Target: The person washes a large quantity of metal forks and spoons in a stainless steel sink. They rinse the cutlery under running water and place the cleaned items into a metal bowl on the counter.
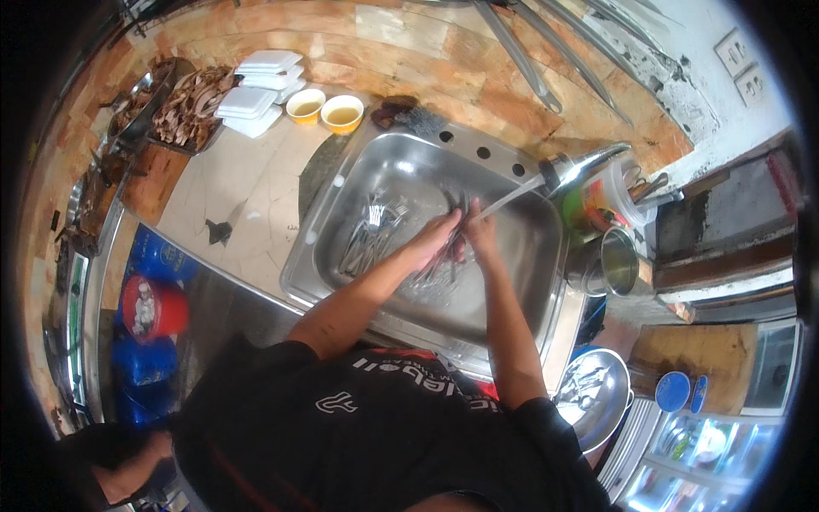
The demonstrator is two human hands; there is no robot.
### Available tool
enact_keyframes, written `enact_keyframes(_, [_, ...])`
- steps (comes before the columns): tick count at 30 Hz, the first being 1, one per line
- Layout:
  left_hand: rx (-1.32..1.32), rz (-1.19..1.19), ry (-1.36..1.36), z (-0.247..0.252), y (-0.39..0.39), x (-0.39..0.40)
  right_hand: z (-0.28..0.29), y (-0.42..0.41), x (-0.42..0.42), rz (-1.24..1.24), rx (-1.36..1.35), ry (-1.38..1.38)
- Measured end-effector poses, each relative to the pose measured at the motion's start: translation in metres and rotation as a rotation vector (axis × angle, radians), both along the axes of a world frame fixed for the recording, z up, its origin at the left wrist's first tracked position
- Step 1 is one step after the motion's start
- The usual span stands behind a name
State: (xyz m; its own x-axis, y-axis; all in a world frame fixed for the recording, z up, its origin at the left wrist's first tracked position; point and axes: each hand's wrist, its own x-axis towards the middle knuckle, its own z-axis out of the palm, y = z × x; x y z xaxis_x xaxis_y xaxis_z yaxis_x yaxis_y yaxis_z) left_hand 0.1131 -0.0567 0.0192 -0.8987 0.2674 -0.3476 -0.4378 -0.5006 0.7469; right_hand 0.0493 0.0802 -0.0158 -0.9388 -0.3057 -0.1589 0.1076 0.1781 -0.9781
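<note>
My left hand [435,242] and my right hand [480,235] meet over a stainless steel sink [518,281], both closed around a bundle of metal cutlery [441,259]. A stream of water [515,194] runs from the faucet [579,168] onto the hands and the bundle. Fingers and blur hide which pieces are in it. In the left part of the basin lies a loose pile of forks and other cutlery [371,233], apart from my hands. Water splashes on the basin floor below the bundle.
Two yellow-and-white cups [342,115] and stacked white foam boxes [249,105] stand on the tiled counter [224,185], near a tray of sliced meat [189,109]. Right of the sink are a plastic utensil tub [601,198] and a metal pot [604,262]. Another person's arm [134,467] shows lower left.
</note>
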Motion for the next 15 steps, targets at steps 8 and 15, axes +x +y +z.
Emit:
enact_keyframes(8, [-0.167,-0.053,0.047,-0.024,-0.001,-0.005,0.015,-0.016,0.011,-0.337,0.477,0.489])
enact_keyframes(15, [-0.160,0.132,-0.133,-0.021,0.002,0.016,0.044,-0.004,0.010,-0.322,0.173,0.239])
